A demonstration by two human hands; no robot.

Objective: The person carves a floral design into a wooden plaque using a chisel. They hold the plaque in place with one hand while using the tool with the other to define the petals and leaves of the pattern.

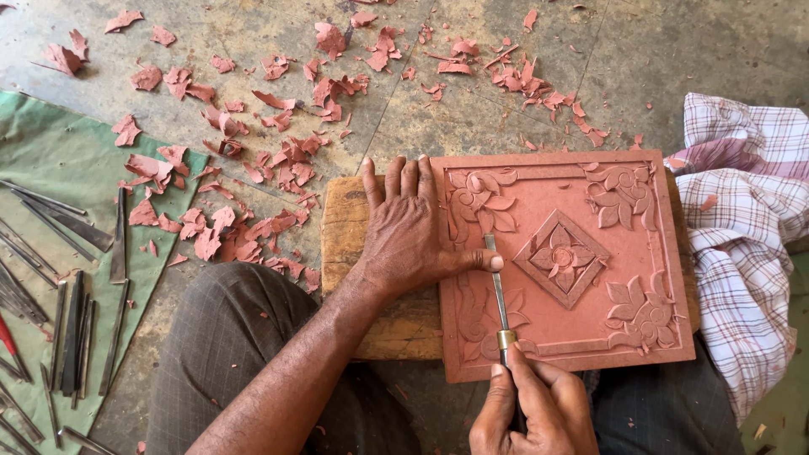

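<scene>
Chisel [499,291], a slim steel blade with a brass ferrule, is gripped at its handle by the right hand [531,409], whose fingers are closed tightly around it. Its tip is steadied against the thumb of the left hand [404,236], whose fingers are pressed together and laid flat across the edge of the reddish carved panel [573,261]. The panel is rested on a wooden block [354,244] beneath the left palm. Beyond the left fingertips, reddish chips [253,168] are scattered over the floor. Further tools [72,329] are laid out on a green cloth [67,160], and a checked cloth [742,227] is seen beside the panel.
</scene>
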